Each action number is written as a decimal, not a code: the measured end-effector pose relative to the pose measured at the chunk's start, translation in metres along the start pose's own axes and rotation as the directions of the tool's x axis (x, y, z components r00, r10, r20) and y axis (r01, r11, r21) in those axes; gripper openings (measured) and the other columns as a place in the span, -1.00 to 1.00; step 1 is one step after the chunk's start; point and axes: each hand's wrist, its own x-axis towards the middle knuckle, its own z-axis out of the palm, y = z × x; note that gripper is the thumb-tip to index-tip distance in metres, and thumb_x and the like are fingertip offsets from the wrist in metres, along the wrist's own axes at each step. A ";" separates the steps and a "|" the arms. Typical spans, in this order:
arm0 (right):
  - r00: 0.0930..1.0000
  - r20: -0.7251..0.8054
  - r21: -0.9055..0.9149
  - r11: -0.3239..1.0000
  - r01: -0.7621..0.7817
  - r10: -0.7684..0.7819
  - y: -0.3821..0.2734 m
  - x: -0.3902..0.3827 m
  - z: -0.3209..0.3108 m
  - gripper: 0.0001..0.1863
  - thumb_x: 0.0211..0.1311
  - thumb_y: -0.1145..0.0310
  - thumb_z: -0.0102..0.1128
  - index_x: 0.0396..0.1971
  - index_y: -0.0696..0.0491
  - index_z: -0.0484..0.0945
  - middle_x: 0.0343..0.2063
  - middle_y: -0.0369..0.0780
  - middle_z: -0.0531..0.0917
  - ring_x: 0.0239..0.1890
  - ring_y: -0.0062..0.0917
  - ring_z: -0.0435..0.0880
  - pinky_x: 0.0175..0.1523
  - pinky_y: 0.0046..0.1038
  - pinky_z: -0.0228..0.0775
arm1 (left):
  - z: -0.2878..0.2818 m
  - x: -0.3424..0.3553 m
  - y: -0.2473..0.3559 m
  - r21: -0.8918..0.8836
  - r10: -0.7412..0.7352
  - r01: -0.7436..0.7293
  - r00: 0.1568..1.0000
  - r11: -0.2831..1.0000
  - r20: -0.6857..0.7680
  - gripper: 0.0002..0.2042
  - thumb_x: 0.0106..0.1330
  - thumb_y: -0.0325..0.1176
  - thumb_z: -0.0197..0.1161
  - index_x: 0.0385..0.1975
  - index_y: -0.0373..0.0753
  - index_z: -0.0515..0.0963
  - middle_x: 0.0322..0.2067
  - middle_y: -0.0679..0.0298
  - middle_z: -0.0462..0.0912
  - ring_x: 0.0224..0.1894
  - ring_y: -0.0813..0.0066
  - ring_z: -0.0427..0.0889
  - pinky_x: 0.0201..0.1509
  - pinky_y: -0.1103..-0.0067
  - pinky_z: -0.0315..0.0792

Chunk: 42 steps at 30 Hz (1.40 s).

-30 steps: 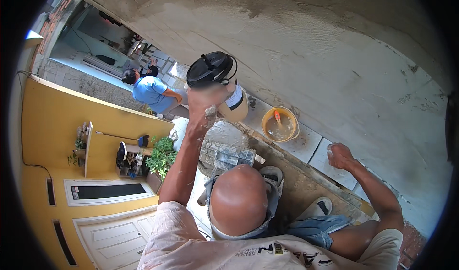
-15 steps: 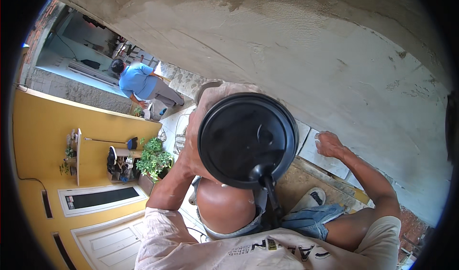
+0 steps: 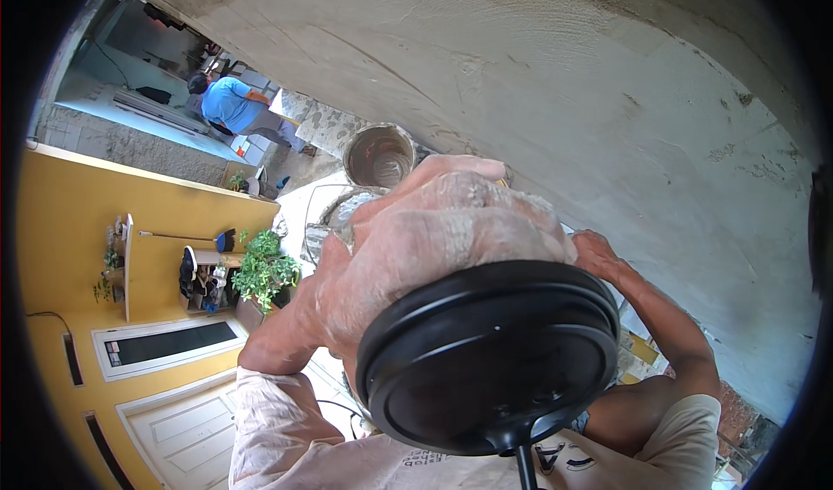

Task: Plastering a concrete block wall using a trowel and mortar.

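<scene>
My left hand (image 3: pixel 451 230) is large and close in the middle, its back to me, dusted pale with its fingers curled. Directly below it, a round black disc (image 3: pixel 486 360) with a thick rim and thin stalk covers part of the hand. Whether the hand grips the disc or something behind it I cannot tell. My right hand (image 3: pixel 594 251) is bent closed farther right, close to the grey plastered wall (image 3: pixel 625 143). Its fingertips are hidden behind my left hand, and so is anything in them.
A mortar-stained bucket (image 3: pixel 379 159) stands by the wall's foot. Left of me are a leafy potted plant (image 3: pixel 263 269), a shoe rack (image 3: pixel 208 282), a yellow wall (image 3: pixel 65 238) and a white door (image 3: pixel 186 429). A person in a blue shirt (image 3: pixel 227 101) stands at far left.
My left hand has risen into view from behind the black disc, which has moved lower and tilted. The bucket has come into view. The person in blue has turned and lowered an arm.
</scene>
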 end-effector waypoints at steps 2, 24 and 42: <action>0.999 0.042 0.012 1.000 -0.003 0.002 0.008 -0.003 0.004 -0.64 0.19 0.33 0.14 -0.14 0.28 0.68 -0.15 0.18 0.70 0.02 0.10 0.66 0.18 0.00 0.49 | -0.018 0.007 -0.002 0.072 -0.004 -0.008 0.988 0.997 0.156 -0.31 0.46 0.12 -0.20 -0.18 -0.51 0.64 -0.20 -0.15 0.72 -0.12 -0.02 0.70 0.20 0.10 0.41; 0.988 0.156 -0.121 0.993 0.007 0.013 -0.006 -0.002 -0.004 -0.68 0.21 0.41 0.10 -0.15 0.25 0.70 -0.22 0.18 0.72 -0.05 0.09 0.68 0.12 -0.02 0.51 | -0.063 0.001 0.013 0.474 -0.369 0.132 0.812 0.870 0.452 -0.85 0.28 -0.34 0.36 -0.23 -0.24 0.72 -0.07 0.18 0.81 0.16 0.36 0.72 0.59 0.33 0.09; 1.000 0.015 -0.036 0.999 0.017 -0.017 -0.003 -0.007 -0.012 -0.81 0.15 0.45 0.08 -0.43 0.23 0.65 -0.43 0.20 0.68 -0.25 0.16 0.68 -0.05 0.10 0.50 | -0.035 -0.009 -0.001 0.270 -0.183 0.151 0.979 0.951 0.095 -0.78 0.46 -0.25 0.26 -0.11 -0.27 0.60 -0.20 0.02 0.80 -0.02 0.21 0.79 0.48 0.29 0.29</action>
